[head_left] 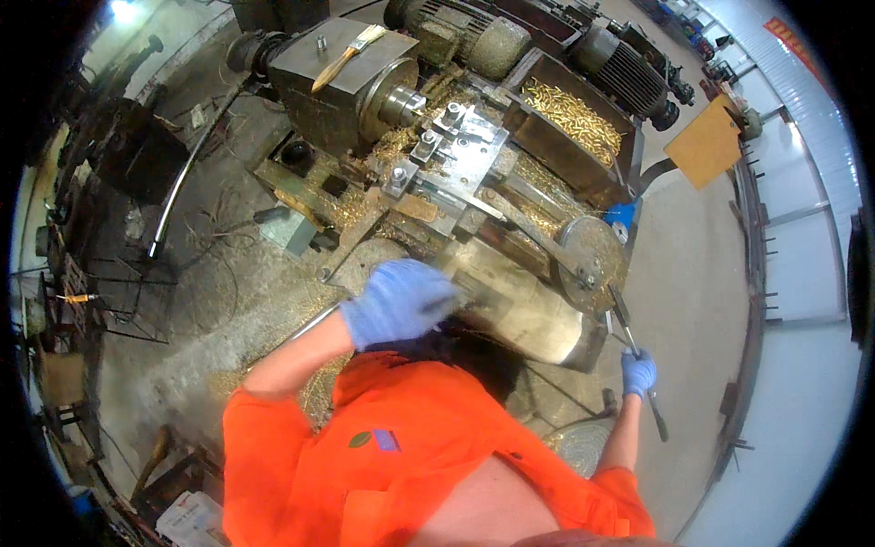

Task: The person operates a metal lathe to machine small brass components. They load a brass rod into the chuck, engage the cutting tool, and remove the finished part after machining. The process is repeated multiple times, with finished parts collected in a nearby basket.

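Note:
My left hand [401,301], in a blue glove, is in front of the lathe bed with its fingers curled in. Motion smears it, and I cannot make out what, if anything, is in it. My right hand [638,373], also gloved in blue, is closed round a long metal lever [624,319] that slants down from a round handwheel [592,263] at the right end of the small lathe. Beyond my left hand is the tool slide [469,146] with bolted clamps, facing the spindle chuck [401,105]. Brass shavings lie around it.
A metal bin [570,118] full of small brass pieces stands behind the slide. A wooden-handled brush [351,56] lies on the headstock [337,87]. Electric motors [620,68] sit at the back. A long metal bar [196,164] slopes down at left.

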Available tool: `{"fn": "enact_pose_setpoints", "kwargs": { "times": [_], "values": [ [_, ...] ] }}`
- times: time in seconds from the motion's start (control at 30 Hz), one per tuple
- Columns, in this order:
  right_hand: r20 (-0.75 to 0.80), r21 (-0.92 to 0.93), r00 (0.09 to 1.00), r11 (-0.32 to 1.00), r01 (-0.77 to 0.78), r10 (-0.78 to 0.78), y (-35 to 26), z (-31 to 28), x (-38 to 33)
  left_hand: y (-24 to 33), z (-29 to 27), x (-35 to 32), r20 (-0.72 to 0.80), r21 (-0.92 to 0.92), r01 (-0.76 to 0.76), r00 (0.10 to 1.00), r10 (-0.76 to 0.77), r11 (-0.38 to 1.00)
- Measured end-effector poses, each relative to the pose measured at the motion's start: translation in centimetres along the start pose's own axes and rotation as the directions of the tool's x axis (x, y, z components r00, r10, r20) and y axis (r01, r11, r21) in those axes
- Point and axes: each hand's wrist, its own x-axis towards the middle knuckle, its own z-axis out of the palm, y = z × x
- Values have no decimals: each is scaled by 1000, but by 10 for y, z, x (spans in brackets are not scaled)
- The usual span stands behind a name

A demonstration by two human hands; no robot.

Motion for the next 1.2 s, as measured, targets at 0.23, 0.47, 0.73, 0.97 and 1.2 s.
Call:
{"fn": "enact_pose_setpoints", "kwargs": {
  "times": [0.23,0.47,0.73,0.97,1.2],
  "values": [
    [89,-146,995,988,51,-38,66,-11,-11,-25,-81,-86,-481,41,513,762,-433,858],
    [166,-204,982,977,-56,91,166,11,-9,-35,-70,-138,-4,287,744,630,-776,603],
    [179,-283,973,954,-93,148,171,18,-9,-38,-55,-146,76,97,702,702,-708,706],
    [136,-317,988,948,-24,71,186,29,-14,-52,-32,-137,228,381,600,677,-700,704],
    [217,-271,959,955,-122,185,151,1,-31,-55,-32,-129,282,377,602,650,-706,704]
  ]
}}
